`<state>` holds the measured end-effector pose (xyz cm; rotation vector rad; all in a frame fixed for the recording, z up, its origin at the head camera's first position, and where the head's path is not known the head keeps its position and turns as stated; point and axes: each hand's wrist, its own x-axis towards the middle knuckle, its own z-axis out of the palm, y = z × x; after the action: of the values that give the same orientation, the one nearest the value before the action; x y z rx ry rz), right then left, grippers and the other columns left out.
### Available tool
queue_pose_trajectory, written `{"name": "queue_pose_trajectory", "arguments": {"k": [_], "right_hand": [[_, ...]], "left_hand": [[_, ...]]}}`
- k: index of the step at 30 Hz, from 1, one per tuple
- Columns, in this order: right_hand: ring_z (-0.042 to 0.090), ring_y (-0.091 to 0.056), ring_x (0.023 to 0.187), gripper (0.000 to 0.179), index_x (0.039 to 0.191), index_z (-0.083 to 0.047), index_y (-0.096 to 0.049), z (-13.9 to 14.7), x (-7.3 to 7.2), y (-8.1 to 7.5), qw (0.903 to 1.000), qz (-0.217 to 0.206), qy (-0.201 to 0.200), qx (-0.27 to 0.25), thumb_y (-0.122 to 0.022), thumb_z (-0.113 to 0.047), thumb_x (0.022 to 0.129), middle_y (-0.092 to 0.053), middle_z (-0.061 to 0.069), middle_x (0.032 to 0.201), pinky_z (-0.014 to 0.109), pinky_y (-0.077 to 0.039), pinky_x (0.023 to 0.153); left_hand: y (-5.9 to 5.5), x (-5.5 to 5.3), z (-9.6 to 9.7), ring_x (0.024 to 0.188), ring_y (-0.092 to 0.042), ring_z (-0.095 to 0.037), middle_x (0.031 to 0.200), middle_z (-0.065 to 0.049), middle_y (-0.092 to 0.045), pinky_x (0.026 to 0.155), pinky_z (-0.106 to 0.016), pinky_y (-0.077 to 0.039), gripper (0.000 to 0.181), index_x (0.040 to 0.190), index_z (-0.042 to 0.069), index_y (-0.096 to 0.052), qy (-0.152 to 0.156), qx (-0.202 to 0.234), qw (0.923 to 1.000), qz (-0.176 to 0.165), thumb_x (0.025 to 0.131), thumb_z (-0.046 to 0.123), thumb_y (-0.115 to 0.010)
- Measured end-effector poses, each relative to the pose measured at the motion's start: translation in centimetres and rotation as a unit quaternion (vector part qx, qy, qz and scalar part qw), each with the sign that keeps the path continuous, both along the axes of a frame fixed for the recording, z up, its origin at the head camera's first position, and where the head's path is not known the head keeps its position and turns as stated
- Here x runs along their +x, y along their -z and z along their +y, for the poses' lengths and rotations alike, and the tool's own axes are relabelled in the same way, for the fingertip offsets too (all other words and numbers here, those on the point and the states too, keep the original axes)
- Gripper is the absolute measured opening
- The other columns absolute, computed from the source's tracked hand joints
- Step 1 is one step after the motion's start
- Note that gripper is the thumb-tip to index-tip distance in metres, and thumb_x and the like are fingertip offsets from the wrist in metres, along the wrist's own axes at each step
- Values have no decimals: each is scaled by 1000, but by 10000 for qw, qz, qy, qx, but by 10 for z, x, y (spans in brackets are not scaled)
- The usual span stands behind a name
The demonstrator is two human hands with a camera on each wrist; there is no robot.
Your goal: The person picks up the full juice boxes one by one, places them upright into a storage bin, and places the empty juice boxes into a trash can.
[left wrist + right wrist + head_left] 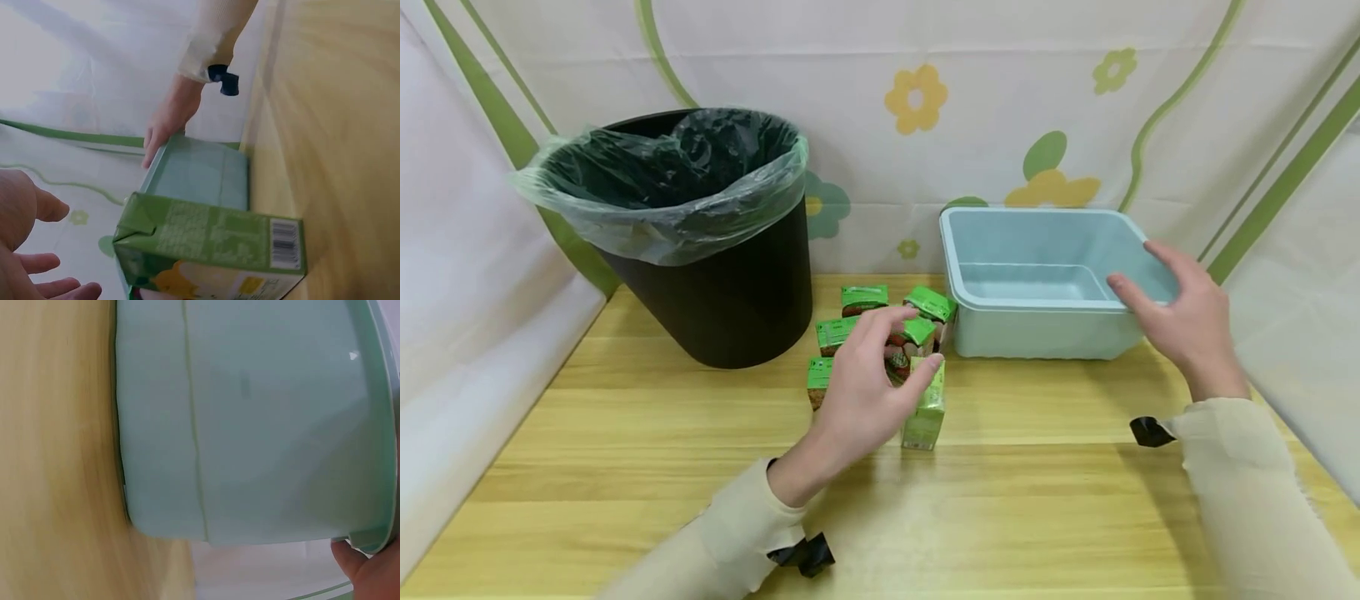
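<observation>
My left hand (868, 387) hovers over a group of small drink cartons, its thumb and fingers spread apart with nothing between them. The nearest carton (923, 429) is light green and stands upright, a barcode low on its side. In the left wrist view this green carton (206, 234) is apart from the fingertips. Several cartons with bright green tops (864, 297) and darker sides stand behind it, partly hidden by the hand. My right hand (1191, 321) grips the rim at the right end of a light blue plastic tub (1045, 333); its fingers show at the rim corner in the right wrist view.
A black trash bin (722, 308) with a translucent green liner bag (677, 233) stands at the back left. The tub stands at the back right, close beside the cartons. A flowered cloth (865, 100) hangs behind the wooden table (1000, 517).
</observation>
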<state>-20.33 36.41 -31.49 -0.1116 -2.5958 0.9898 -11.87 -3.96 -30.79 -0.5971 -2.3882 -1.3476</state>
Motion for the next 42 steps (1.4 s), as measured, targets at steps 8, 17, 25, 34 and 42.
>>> {"name": "queue_pose_trajectory", "arguments": {"k": [8,17,25,34,42], "right_hand": [[26,-34,160,74,161,-36,-47,-4,4,6,9964,160,477,-680,-75,-54,94,-39,-7,172,46,-28,132],[16,-36,157,69,157,-34,-53,-9,3,6,9896,282,660,-1248,-78,-47,94,-42,-10,169,31,-30,131],[11,-27,163,68,156,-28,-55,-7,5,10,9882,383,575,-1370,-77,-45,95,-41,-15,169,34,-20,135],[11,-24,163,64,154,-24,-59,-3,10,17,9877,404,426,-1452,-76,-46,96,-41,-16,169,42,-12,137],[11,-27,162,61,152,-21,-61,-5,7,19,9881,530,422,-1382,-75,-46,97,-42,-13,169,40,-16,136]], "left_hand": [[13,15,10,108,-62,-22,131,-8,-64,90,-36,-57,54,134,9,-63,103,-258,9995,-130,89,25,-87],[21,15,16,119,-61,-24,128,-6,-58,98,-39,-58,53,120,10,-65,-127,-752,9971,31,80,26,-95],[25,10,14,111,-69,-28,123,-9,-64,87,-36,-61,33,111,11,-72,-29,-648,9977,182,82,10,-89],[32,11,16,97,-75,-26,122,-12,-69,71,-23,-59,22,105,12,-80,-28,-845,9956,399,84,7,-87],[30,11,14,77,-73,-21,116,-10,-75,63,-25,-56,25,110,19,-80,-214,-1460,9871,617,86,12,-87]]}}
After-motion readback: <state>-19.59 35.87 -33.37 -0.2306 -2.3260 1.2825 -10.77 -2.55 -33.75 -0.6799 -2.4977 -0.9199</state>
